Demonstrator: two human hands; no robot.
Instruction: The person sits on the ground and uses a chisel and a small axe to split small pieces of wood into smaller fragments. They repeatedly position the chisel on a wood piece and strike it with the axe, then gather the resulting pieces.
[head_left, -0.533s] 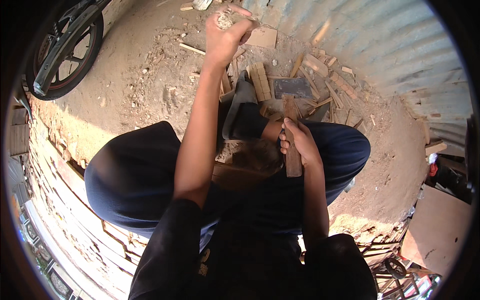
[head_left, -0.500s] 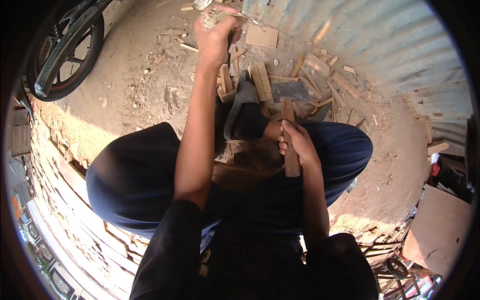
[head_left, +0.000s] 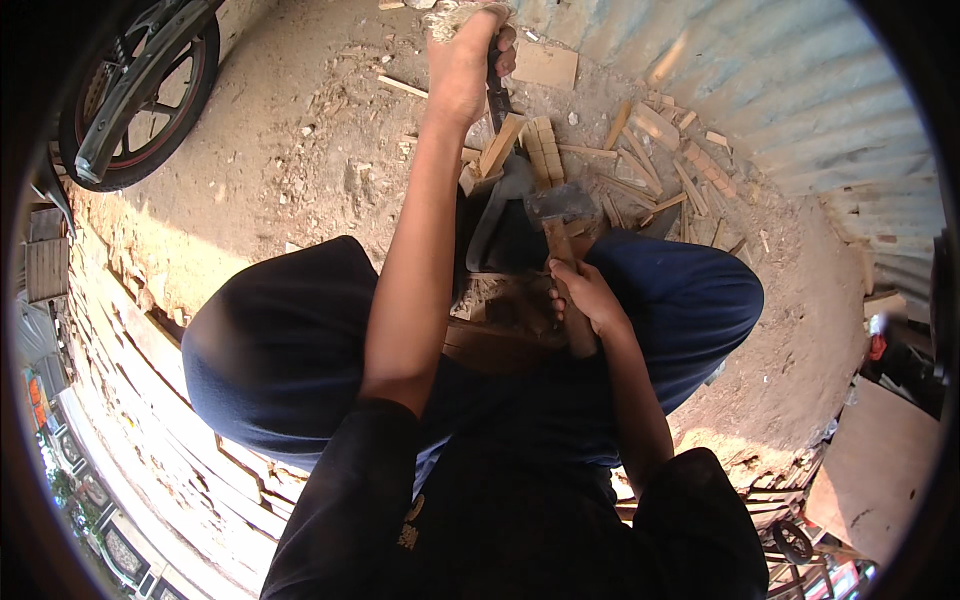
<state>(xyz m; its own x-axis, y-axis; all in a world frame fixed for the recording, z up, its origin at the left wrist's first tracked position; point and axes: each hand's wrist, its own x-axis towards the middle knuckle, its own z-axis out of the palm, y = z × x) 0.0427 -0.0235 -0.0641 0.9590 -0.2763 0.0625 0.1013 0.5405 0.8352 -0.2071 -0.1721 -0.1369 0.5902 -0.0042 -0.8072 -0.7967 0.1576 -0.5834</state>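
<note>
While our left hand (head_left: 465, 75) reaches toward the far edge of the ground (head_left: 300, 190), its fingers curl tightly around a dark bar (head_left: 495, 92), which runs down out of the fist. A tuft of pale fibres (head_left: 455, 20) sits at the thumb side; we cannot tell whether the fingers pinch it, since our view ends there. The bar's lower end is just beside the top of a tilted wood piece (head_left: 500, 148); whether the two touch, we cannot tell.

Our right hand (head_left: 585, 292), nearer our body, wraps its fingers around the handle of a wooden-handled tool (head_left: 578, 325), above our legs (head_left: 680, 310). Its broad dark head (head_left: 560, 205) points away from us, beside our dark shoe (head_left: 495, 215). A grooved wood block (head_left: 543, 150) shows just beyond, and offcuts (head_left: 690, 185) scatter toward the ground's edge along the corrugated metal wall (head_left: 740, 80).

To handle these well, we judge that a firm wrap with a loose wrist gives the best control, with the head clear of our shoe and legs. Our left arm (head_left: 405, 270) is nearly straight, so bending it a little would probably steady the bar. Our eyes belong on the bar's lower end, because loose wood crowds it.
</note>
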